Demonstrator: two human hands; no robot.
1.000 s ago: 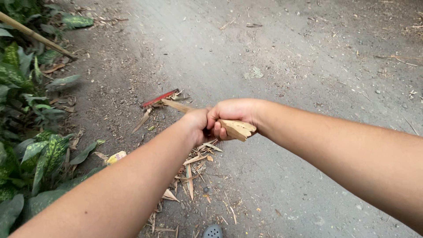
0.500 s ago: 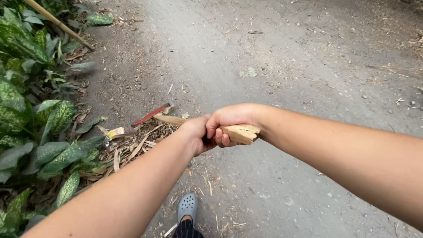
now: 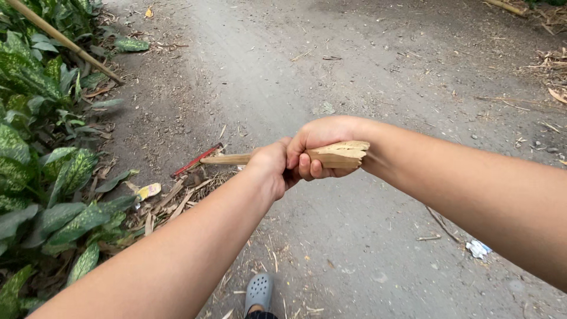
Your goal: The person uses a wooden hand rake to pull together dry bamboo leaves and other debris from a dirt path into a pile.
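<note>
Both hands clench one wooden stick (image 3: 339, 155) held out over the dirt path (image 3: 354, 71): the left hand (image 3: 269, 168) wraps its middle, the right hand (image 3: 322, 147) grips just beside it near the splintered end. It looks light, stiff and dry; I'd hold it clear of those splinters.

A grey dirt path (image 3: 331, 71) fills most of the view, dusty and strewn with small twigs and chips. Along its left edge grow plants (image 3: 41, 171) with broad green leaves speckled yellow, and a long bamboo pole (image 3: 65, 42) leans across them. Dry leaves and splinters (image 3: 171, 198) lie heaped at the foot of the plants, with a thin red stick (image 3: 196, 160) among them. More dry stalks (image 3: 552, 65) lie at the far right. Soft, even daylight falls, without hard shadows.
</note>
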